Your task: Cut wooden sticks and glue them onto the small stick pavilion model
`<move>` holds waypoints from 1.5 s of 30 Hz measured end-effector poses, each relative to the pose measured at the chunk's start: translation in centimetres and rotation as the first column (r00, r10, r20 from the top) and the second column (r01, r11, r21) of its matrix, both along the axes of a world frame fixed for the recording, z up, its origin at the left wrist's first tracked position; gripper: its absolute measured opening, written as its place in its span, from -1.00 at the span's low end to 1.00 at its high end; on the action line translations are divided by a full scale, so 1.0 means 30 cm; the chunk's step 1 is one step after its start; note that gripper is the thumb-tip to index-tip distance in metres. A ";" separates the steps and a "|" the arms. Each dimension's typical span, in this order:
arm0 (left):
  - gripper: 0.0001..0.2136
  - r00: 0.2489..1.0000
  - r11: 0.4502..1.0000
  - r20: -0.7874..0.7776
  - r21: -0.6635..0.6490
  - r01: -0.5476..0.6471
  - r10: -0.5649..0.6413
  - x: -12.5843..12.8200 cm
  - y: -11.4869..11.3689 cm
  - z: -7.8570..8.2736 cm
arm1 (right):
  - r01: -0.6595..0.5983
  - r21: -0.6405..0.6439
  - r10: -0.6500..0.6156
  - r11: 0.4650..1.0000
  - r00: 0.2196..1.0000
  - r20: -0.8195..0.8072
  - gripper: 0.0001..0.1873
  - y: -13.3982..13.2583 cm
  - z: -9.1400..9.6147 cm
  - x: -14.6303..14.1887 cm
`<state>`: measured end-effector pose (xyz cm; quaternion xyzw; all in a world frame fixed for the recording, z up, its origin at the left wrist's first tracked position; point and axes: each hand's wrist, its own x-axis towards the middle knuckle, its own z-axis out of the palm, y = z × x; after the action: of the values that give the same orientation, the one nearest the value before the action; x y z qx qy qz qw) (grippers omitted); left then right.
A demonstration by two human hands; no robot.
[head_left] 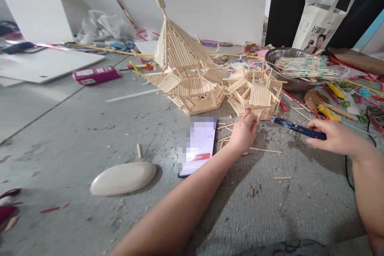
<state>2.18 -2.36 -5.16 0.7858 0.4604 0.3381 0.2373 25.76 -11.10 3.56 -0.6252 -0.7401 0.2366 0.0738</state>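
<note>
My left hand [244, 131] reaches forward with its fingers pinched on a short wooden stick at the front edge of a small lattice frame of sticks [255, 94]. My right hand [331, 136] is closed round a dark blue glue gun [295, 128] whose nozzle points left toward that frame. Left of the frame stands a tall pagoda model of sticks [186, 68] with a pointed roof. Loose sticks [264, 150] lie on the grey floor between my hands.
A phone [198, 144] with a lit screen lies beside my left forearm. A smooth oval stone [123, 178] rests at front left. A metal bowl [288, 84] holds packed chopsticks; a white bag [324, 16], a pink box [96, 75] and white boards [45, 64] lie behind.
</note>
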 end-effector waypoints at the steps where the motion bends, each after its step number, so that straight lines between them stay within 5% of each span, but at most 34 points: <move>1: -0.90 1.000 1.000 -0.024 -0.001 -0.013 0.013 0.001 -0.002 0.003 | 0.018 0.014 -0.018 1.000 0.999 -0.035 -0.74 -0.003 0.004 0.006; 5: -0.90 0.995 0.996 -0.064 -0.039 -0.074 0.072 0.003 -0.006 0.011 | 0.036 0.045 -0.024 0.998 0.971 -0.239 -0.56 -0.005 0.003 0.047; 11: -0.89 0.979 0.984 0.164 -0.150 -0.101 0.125 0.015 -0.049 0.008 | -0.102 0.051 0.114 0.993 0.839 -0.532 -0.88 0.031 0.024 0.061; 15: -0.85 0.849 0.945 0.527 -0.292 0.150 0.028 0.042 -0.125 0.025 | -0.141 -0.038 0.073 0.989 0.704 -0.707 -0.79 0.055 -0.012 0.008; 18: -0.79 0.731 0.841 0.676 -0.448 0.304 0.097 0.062 -0.170 0.046 | -0.141 -0.087 0.012 0.986 0.589 -0.808 -0.74 0.059 -0.080 -0.033; 25: -0.73 0.624 0.757 0.720 -0.580 0.302 0.303 0.089 -0.199 0.049 | 0.013 -0.099 -0.098 0.995 0.295 -0.951 -0.79 0.050 -0.186 -0.142; 35: -0.72 0.608 0.767 0.737 -0.562 0.311 0.294 0.101 -0.220 0.037 | -0.030 -0.146 -0.118 0.989 0.442 -0.889 -0.48 0.020 -0.220 -0.193; 45: -0.74 0.671 0.814 0.709 -0.511 0.276 0.218 0.095 -0.224 0.004 | -0.104 -0.120 -0.086 0.987 0.287 -0.954 -0.51 0.019 -0.241 -0.214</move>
<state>5.03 -9.07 -5.03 0.4757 0.3901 0.4658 0.6360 19.34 -10.55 -3.68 -0.3593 -0.5314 0.6215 0.4497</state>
